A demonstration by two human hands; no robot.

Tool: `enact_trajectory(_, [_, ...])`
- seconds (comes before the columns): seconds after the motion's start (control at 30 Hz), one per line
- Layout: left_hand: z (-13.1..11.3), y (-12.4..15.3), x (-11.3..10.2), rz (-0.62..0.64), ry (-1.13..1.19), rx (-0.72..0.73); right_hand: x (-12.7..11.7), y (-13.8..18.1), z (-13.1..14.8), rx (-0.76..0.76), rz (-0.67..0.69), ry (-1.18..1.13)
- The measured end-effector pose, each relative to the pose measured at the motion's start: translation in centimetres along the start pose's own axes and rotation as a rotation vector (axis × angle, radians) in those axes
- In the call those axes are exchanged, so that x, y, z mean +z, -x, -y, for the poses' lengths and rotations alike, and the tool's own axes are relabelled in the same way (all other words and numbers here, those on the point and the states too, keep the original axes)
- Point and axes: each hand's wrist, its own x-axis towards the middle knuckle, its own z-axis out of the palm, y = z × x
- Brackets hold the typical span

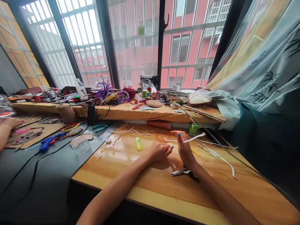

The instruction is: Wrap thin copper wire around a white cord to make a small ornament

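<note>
Forearms (122, 184) closest; wht cord (194, 138) thru R hand (185, 153).

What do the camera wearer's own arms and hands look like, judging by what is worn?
The forearms are bare, with no sleeves in view. The left hand and right hand are ungloved, each showing blue-green nail polish.

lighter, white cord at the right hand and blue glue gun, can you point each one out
Lighter (138, 144): head view, middle of its yellow-green body.
White cord (194, 137): head view, stretch near its right end.
Blue glue gun (49, 142): head view, on its blue body.
</note>
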Motion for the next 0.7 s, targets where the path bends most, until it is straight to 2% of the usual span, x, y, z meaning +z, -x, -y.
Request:
enact_trajectory(0.03, [-0.3,0.0,-0.1,0.000,0.073,0.030,0.1,0.2,0.2,0.036,0.032,-0.075])
enact_trajectory(0.1, [-0.9,0.0,-0.3,-0.016,0.336,-0.020,0.6,0.6,0.3,0.090,0.122,-0.191])
enact_trajectory(0.23, [-1.7,-0.3,-0.8,-0.001,1.060,-0.310,1.3,1.2,0.2,0.157,0.259,-0.325])
enact_trajectory(0.3, [-1.8,-0.5,-0.9,0.007,1.265,-0.385,1.3,1.2,0.2,0.175,0.289,-0.380])
enact_trajectory(0.4, [-1.6,-0.8,-0.6,-0.013,1.342,-0.466,1.2,1.2,0.2,0.208,0.326,-0.420])
enact_trajectory(0.53, [-1.2,-1.0,-0.1,-0.099,1.288,-0.533,1.3,1.0,0.1,0.308,0.389,-0.476])
enact_trajectory(0.7, [-1.0,-1.1,0.1,-0.278,1.210,-0.632,1.3,0.6,-0.6,0.520,0.230,-0.528])
